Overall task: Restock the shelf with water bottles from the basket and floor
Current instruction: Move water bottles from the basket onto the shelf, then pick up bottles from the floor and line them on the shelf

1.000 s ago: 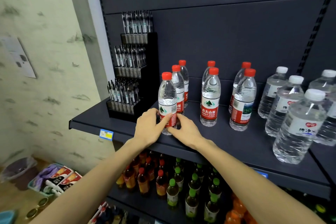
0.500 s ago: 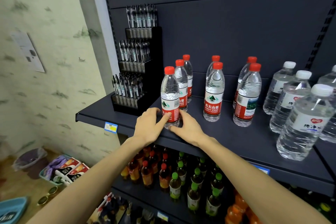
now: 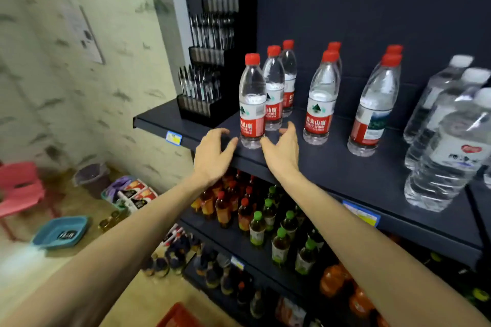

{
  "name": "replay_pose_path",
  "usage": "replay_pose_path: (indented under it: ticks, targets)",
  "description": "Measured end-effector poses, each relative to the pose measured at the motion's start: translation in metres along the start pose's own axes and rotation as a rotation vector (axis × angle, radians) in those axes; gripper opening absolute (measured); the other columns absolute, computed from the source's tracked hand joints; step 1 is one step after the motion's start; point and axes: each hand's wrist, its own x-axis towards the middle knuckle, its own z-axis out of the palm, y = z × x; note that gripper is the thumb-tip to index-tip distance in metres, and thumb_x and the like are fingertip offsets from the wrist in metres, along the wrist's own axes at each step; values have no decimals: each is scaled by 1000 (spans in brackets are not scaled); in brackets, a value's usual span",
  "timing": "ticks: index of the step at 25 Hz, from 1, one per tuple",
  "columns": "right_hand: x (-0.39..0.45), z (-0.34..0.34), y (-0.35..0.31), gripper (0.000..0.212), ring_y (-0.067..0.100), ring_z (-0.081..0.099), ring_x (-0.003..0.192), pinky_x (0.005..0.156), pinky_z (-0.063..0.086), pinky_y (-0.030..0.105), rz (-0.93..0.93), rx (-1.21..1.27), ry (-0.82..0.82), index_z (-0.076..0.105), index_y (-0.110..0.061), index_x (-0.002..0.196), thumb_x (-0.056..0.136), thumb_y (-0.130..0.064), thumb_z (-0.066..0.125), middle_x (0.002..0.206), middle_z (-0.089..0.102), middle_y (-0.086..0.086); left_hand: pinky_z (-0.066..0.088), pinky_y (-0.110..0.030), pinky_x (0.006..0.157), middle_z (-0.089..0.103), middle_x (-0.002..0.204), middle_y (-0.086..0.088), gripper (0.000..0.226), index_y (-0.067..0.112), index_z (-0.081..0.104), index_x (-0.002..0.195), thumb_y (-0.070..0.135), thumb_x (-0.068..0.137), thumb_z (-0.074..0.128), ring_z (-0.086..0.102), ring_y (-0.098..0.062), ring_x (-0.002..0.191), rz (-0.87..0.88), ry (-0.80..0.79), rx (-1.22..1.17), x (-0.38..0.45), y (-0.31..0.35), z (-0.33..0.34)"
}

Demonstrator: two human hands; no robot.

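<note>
A red-capped water bottle [image 3: 252,103] is being left standing upright near the front edge of the dark shelf [image 3: 332,167], ahead of two more in its row. It is being flanked by the left hand [image 3: 212,156] and right hand [image 3: 283,152], both held with fingers relaxed and gripping nothing, just beside its base. A black pen display [image 3: 212,66] is being carried at the shelf's left end. Below, a blue basket [image 3: 59,232] is being shown on the floor [image 3: 32,268] beside a mottled wall [image 3: 66,74].
</note>
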Motion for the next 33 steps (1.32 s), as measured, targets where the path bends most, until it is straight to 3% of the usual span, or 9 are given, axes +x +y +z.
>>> replay_pose_path:
  ticks: [5,9,12,15,20,23,25,29,33]
  targets:
    - [-59,-6,3,78,17,49,136,114,43,42,-112,266,-20,27,-14,159,92,-14,66,149,48,2,39,-33,102,62,128,-17,50,0,56,131,39,100,55,57,-32,121,-62,154,79,-60,8,10]
    - [-115,-2,40,66,10,59,118,99,53,41,-260,271,-168,37,-16,152,90,-10,62,137,57,-4,39,-23,96,62,130,-8,38,7,56,134,30,103,55,53,-8,109,-183,265,30,-127,6,16]
    - [-150,13,85,58,9,65,100,92,55,29,-199,262,-286,45,-11,145,90,-4,62,125,63,-1,49,-33,97,64,123,0,33,13,58,128,32,102,52,59,-10,107,-262,249,26,-178,-11,28]
    - [-190,33,150,52,14,64,101,90,53,26,44,213,-469,48,-12,144,94,-2,60,122,64,1,53,-40,92,65,117,-2,33,13,59,126,34,100,52,63,-16,101,-407,157,-5,-235,-48,53]
    - [-239,66,279,40,30,69,102,98,52,43,359,-16,-545,61,-4,130,90,-1,64,113,72,13,55,-44,86,67,101,2,30,19,57,111,43,94,55,65,-20,86,-728,-69,-62,-323,-125,116]
    - [-258,85,348,37,35,68,104,74,46,16,528,-147,-593,61,4,129,93,1,62,117,71,19,52,-39,88,67,100,-2,32,13,60,116,41,101,58,66,-25,95,-958,-332,-46,-381,-178,161]
    - [-271,99,393,35,32,65,102,64,39,9,601,-213,-637,61,5,130,95,-1,61,116,69,16,55,-40,91,72,107,-10,42,11,61,118,49,101,55,70,-30,101,-1061,-486,-70,-420,-215,190]
    - [-300,137,484,34,27,65,116,83,41,21,648,-326,-766,67,-4,126,94,-14,66,122,71,13,51,-32,76,69,108,-13,39,6,64,113,42,104,54,70,-31,101,-1203,-591,-200,-473,-269,236]
    - [-343,171,588,35,27,64,115,86,43,25,787,-382,-826,64,-6,128,93,-14,66,108,66,5,57,-47,95,73,109,-12,44,5,69,115,44,100,59,70,-29,103,-1230,-753,-138,-546,-333,293]
